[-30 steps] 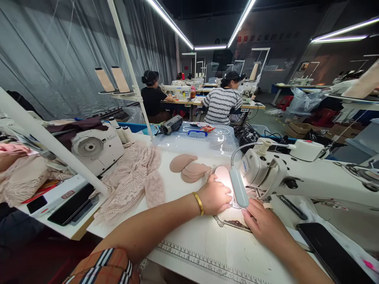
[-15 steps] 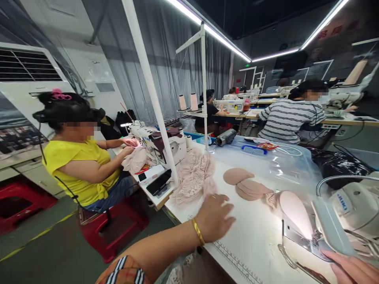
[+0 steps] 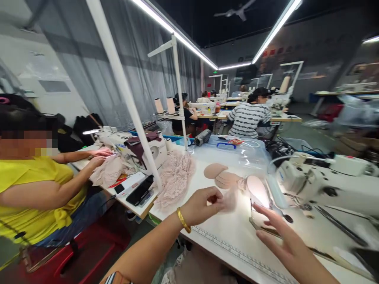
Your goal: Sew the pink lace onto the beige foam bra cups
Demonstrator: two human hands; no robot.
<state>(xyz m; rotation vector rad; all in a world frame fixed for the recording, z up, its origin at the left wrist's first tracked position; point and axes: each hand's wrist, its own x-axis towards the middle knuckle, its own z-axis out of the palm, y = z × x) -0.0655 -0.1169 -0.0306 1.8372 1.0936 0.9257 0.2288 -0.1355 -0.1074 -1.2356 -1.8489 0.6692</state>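
Note:
My left hand [image 3: 201, 205] pinches a small piece of sheer pink fabric [image 3: 229, 199], blurred by motion, above the white sewing table. My right hand [image 3: 280, 232] is open with fingers apart, just in front of the needle area of the sewing machine [image 3: 322, 181], holding nothing. Under the machine's light lies a pale pink teardrop-shaped pad [image 3: 257, 189]. Left of it are several overlapping beige pads [image 3: 226, 179] and another beige pad [image 3: 214, 170]. A heap of pink lace [image 3: 174, 177] rests on the table beyond my left hand.
A printed ruler [image 3: 237, 252] runs along the front table edge. Black scissors [image 3: 340, 225] lie by the machine. A clear plastic bin [image 3: 233, 152] stands behind the pads. At left, a co-worker in yellow [image 3: 35, 193] sews beside a white post [image 3: 124, 94] and a black phone [image 3: 139, 191].
My view has turned to the right. My left hand, earlier spread beside the lace heap, now pinches sheer pink fabric. My right hand has come further into view, its fingers apart.

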